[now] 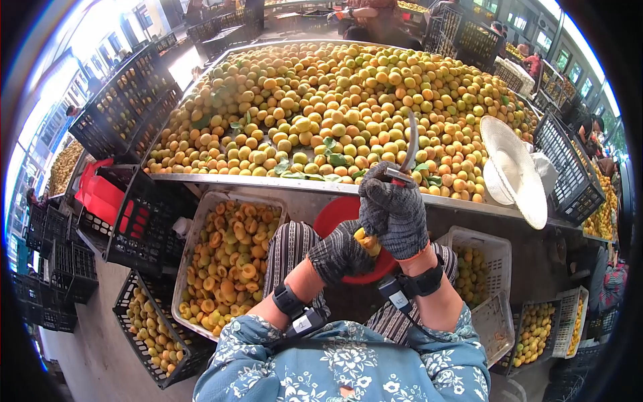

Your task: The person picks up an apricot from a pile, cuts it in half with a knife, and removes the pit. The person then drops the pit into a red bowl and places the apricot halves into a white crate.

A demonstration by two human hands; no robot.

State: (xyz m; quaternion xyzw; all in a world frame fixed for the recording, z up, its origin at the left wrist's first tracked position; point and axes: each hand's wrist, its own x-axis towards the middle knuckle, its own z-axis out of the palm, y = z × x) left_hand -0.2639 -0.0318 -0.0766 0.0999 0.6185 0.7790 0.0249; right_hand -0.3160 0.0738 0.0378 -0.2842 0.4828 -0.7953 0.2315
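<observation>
Both my hands wear dark grey knitted gloves and meet over a red basin (330, 213) between my knees. My left hand (335, 256) is closed around an apricot (366, 242), which shows yellow-orange flesh at the fingertips. My right hand (394, 214) grips a curved knife (412, 143) with a reddish handle, its blade pointing up and away from the fruit. The right fingers are close against the apricot; whether they touch it is hard to tell. Apricot halves (228, 271) fill a pale crate (249, 196) left of my knees.
A metal-edged table (308, 185) heaped with apricots (321, 100) stands in front. On its right lies a straw hat (509, 171). Black crates (151, 228) flank my left; a white crate (495, 258) with apricots stands right. Other people (375, 23) are beyond the table.
</observation>
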